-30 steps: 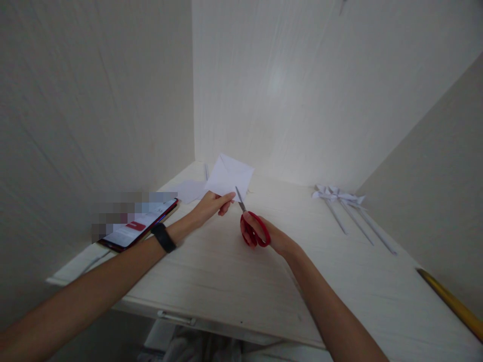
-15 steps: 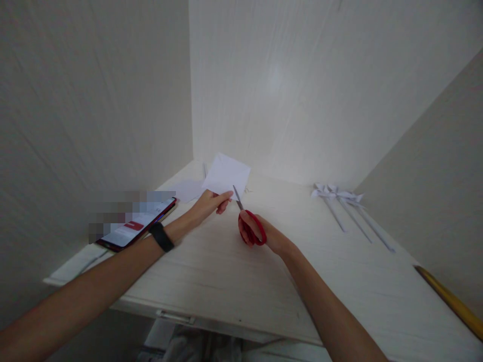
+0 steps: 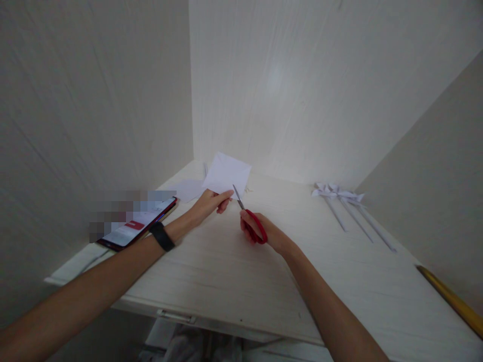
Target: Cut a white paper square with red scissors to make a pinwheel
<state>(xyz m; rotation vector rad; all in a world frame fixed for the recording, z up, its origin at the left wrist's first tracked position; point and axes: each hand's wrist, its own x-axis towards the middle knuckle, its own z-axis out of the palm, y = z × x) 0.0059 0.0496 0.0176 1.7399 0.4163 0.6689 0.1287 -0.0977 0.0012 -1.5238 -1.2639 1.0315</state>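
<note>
My left hand (image 3: 208,206) pinches the lower edge of a folded white paper square (image 3: 227,173) and holds it up above the pale wooden desk (image 3: 234,271). A black band sits on that wrist. My right hand (image 3: 264,232) grips red-handled scissors (image 3: 251,221), fingers through the loops. The metal blades point up and left, and their tips meet the paper's lower edge beside my left fingertips.
A phone (image 3: 138,223) with a lit screen lies at the desk's left edge. Another sheet of white paper (image 3: 188,190) lies flat behind my left hand. Several white paper pinwheels on sticks (image 3: 347,203) rest at the back right. A yellow rod (image 3: 451,300) lies at the far right.
The scissor handles have closed a little and the hands have shifted slightly left. The paper stays held in the same place.
</note>
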